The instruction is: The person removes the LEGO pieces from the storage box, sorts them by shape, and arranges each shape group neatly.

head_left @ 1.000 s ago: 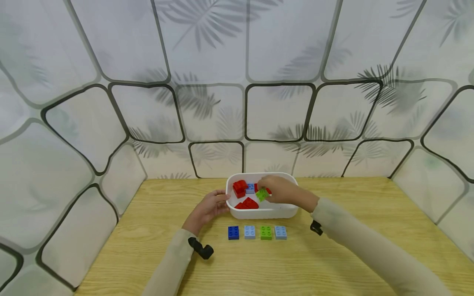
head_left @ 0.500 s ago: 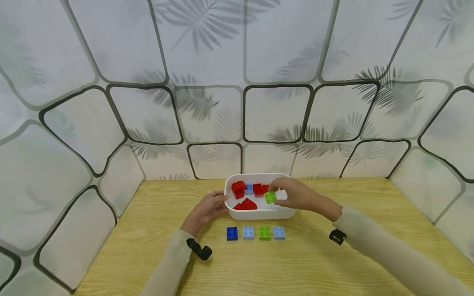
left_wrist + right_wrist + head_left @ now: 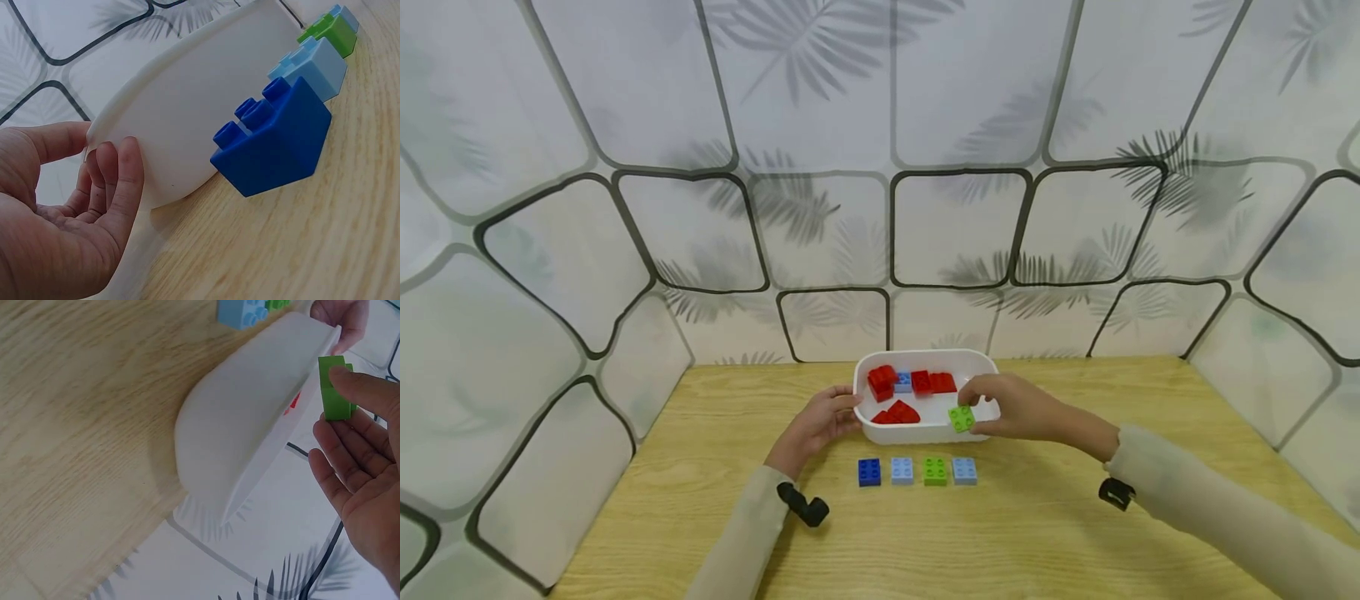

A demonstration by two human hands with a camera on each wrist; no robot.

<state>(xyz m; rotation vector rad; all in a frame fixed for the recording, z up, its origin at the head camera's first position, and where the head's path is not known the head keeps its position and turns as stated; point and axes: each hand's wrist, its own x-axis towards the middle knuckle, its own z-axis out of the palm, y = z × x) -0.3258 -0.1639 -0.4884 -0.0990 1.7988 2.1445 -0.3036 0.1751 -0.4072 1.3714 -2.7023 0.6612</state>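
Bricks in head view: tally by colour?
Red bricks: 4 separable, all in the bin; overlap may hide more
Light blue bricks: 3
Green bricks: 2, one in the right hand
Dark blue brick: 1
Total: 10

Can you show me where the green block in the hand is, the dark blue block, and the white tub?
Small green plastic block (image 3: 961, 418), head view, studded top.
Dark blue plastic block (image 3: 869, 472), head view, studded top.
White plastic tub (image 3: 925, 432), head view, front wall.
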